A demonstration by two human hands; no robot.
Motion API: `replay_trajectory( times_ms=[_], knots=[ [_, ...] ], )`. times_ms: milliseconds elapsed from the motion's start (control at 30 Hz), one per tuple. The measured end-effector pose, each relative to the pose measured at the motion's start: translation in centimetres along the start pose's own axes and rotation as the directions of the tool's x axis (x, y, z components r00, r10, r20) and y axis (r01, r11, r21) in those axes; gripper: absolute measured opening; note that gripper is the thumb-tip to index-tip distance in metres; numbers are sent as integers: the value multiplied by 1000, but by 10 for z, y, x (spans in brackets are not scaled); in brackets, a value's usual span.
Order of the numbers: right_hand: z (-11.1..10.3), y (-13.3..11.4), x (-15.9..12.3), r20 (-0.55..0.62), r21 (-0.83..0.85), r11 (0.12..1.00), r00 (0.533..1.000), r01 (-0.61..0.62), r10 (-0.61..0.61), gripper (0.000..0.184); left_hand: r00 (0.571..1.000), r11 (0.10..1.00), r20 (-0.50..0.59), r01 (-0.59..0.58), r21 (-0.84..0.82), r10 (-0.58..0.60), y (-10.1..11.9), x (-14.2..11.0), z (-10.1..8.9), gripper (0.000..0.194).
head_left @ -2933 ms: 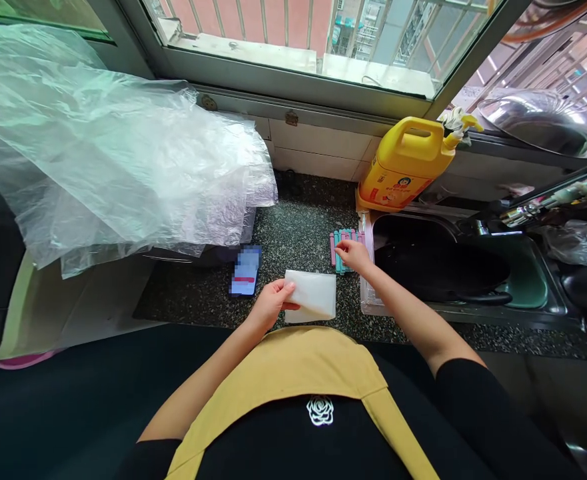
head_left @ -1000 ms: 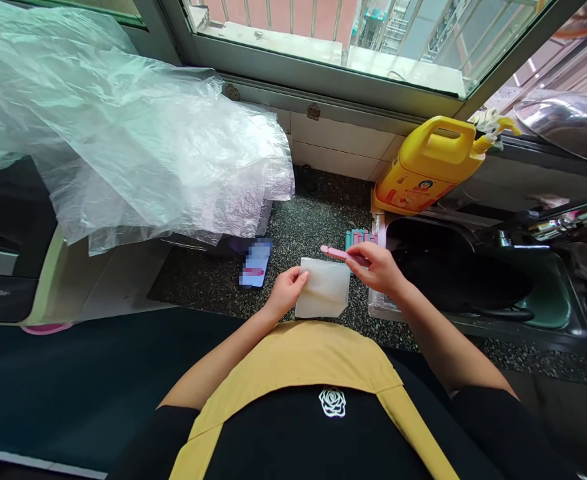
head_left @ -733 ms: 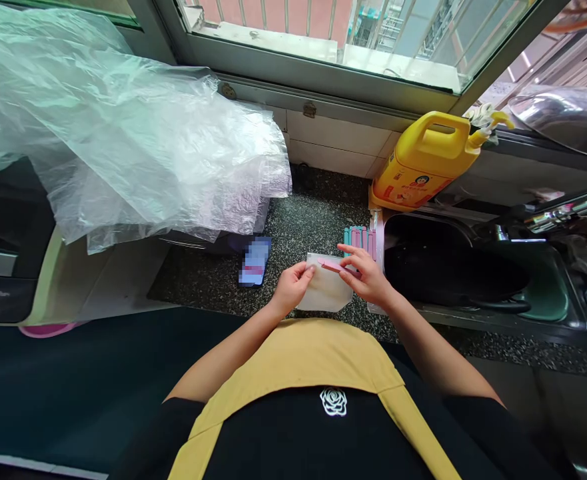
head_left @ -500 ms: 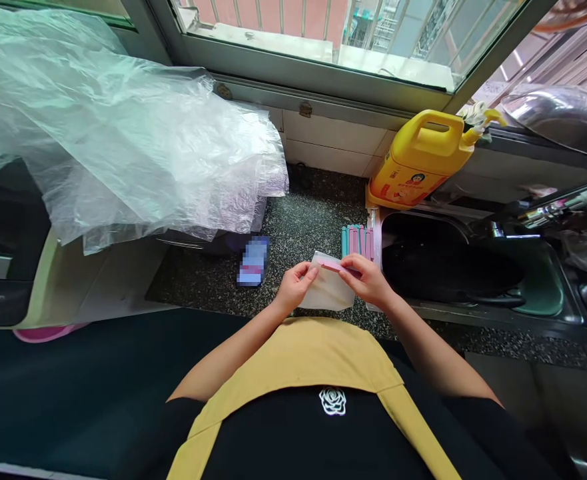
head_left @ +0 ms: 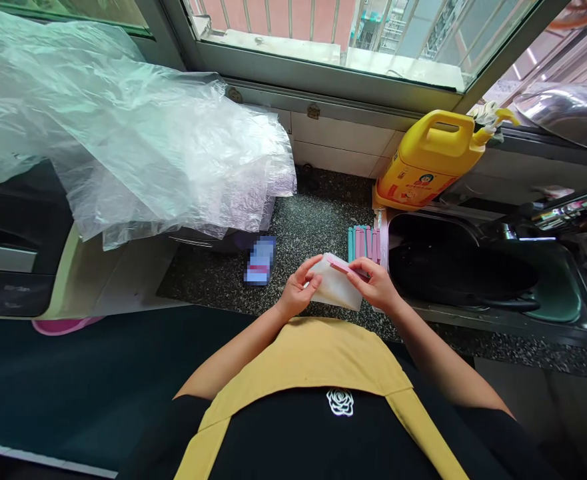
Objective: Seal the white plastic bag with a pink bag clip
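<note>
A small translucent plastic bag (head_left: pixel 337 288) is held low over the speckled counter. Along its upper edge runs a slim pink sealing clip (head_left: pixel 339 266), pinched at its right end between the thumb and fingers of my right hand (head_left: pixel 377 288). My left hand (head_left: pixel 297 291) is at the bag's left side, thumb and forefinger apart, the forefinger reaching toward the top corner. Whether it touches the bag I cannot tell. Just beyond my right hand, several teal and pink clips (head_left: pixel 363 244) lie side by side in a row.
A blurred phone-like object (head_left: pixel 260 261) lies on the counter (head_left: pixel 313 217) to the left. Big plastic sheeting (head_left: pixel 183 153) drapes over things at the left. A yellow jug (head_left: pixel 423 163) stands behind the sink (head_left: pixel 568 287), which holds a large black pan (head_left: pixel 463 277).
My left fingers have loosened from the bag's left corner and spread apart. My right hand still pinches the clip at the upper edge. The whole view has shifted slightly.
</note>
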State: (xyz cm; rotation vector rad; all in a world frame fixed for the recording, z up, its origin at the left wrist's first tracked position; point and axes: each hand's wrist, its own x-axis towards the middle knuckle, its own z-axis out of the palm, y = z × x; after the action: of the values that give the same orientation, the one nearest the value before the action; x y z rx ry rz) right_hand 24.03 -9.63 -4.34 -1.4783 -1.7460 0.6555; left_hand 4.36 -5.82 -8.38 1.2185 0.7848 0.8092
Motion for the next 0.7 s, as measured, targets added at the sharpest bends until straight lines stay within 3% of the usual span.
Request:
replay_trajectory(
  times_ms=[100, 233, 500, 700],
  knots=[
    [0, -2, 1, 5, 3, 1000, 1000, 26, -26, 15, 994, 994, 105, -41, 105, 30, 6, -1, -5, 33],
    [1, -4, 1, 17, -27, 997, 997, 75, -75, 15, 984, 975, 173, -4, 222, -36, 16, 4, -6, 22],
    [6, -10, -3, -16, -149, 971, 982, 186, -191, 8, 999, 992, -25, 33, 125, -30, 22, 6, -2, 27],
    [11, -11, -5, -22, -229, 947, 972, 224, -235, 8, 998, 994, -61, 19, 108, -12, 23, 7, 1, 46]
  ],
)
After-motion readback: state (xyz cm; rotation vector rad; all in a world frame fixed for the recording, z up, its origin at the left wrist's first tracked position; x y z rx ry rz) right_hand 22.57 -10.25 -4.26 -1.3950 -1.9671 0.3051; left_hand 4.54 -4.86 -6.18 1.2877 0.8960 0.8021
